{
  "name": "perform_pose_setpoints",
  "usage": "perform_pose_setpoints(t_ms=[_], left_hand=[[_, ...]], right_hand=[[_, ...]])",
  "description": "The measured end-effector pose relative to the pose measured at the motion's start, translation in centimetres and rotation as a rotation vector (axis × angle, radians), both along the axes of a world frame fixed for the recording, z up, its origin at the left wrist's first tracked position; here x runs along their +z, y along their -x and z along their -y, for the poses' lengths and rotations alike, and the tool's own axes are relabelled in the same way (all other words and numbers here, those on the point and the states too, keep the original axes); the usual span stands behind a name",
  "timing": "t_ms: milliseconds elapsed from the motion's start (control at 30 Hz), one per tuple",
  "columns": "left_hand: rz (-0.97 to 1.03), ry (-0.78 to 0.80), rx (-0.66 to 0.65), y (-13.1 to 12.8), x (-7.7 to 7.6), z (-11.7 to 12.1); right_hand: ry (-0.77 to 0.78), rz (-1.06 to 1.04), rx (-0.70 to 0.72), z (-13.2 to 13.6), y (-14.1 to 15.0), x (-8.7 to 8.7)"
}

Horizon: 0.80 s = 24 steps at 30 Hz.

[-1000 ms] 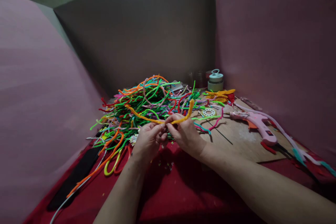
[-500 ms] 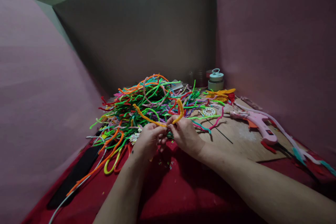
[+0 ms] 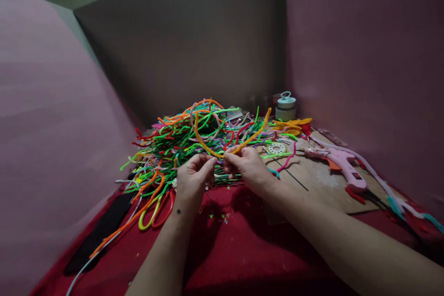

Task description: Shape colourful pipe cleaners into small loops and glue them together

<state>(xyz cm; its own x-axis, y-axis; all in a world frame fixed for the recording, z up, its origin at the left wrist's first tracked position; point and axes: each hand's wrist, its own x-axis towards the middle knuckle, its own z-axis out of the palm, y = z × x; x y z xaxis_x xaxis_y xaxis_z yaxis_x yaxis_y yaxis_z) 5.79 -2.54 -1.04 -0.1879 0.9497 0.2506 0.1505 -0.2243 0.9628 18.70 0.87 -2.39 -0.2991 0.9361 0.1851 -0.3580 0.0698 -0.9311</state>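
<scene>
A yellow-orange pipe cleaner (image 3: pixel 258 133) bends in a wide U, both ends pointing up, in front of the heap. My right hand (image 3: pixel 248 166) pinches it near the bottom of the bend, between thumb and forefinger. Close beside that bend, my left hand (image 3: pixel 194 176) is closed, thumb against fingers; what lies between its fingertips is too small to make out. Behind both hands spreads a large tangled pile of colourful pipe cleaners (image 3: pixel 173 136), mostly green with orange, red, pink and purple.
A pink glue gun (image 3: pixel 342 164) lies on a board (image 3: pixel 321 194) at right, near a white ring-shaped disc (image 3: pixel 276 148). Farther back stands a lidded pale green jar (image 3: pixel 286 108). A black flat object (image 3: pixel 100 236) and a white cable (image 3: pixel 81 270) lie left on red cloth (image 3: pixel 236 249).
The pipe cleaner has opened from a tighter bend into a broader U and sits slightly higher. My left hand's fingertips have moved a little left, away from my right hand.
</scene>
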Motion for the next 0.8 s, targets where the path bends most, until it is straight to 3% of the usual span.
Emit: perform_pose_setpoints(t_ms=[367,600,800], left_hand=[[0.467,0.194,-0.16,0.6,0.6,0.0],[0.482,0.169,-0.169,0.5,0.3,-0.1],[0.458,0.117,-0.117,0.3,0.1,-0.4]], right_hand=[[0.0,-0.057,0.188,0.7,0.0,-0.1],[0.052,-0.081,0.153,0.6,0.2,0.0],[0.165,-0.413,0.091,-0.6,-0.6,0.6]])
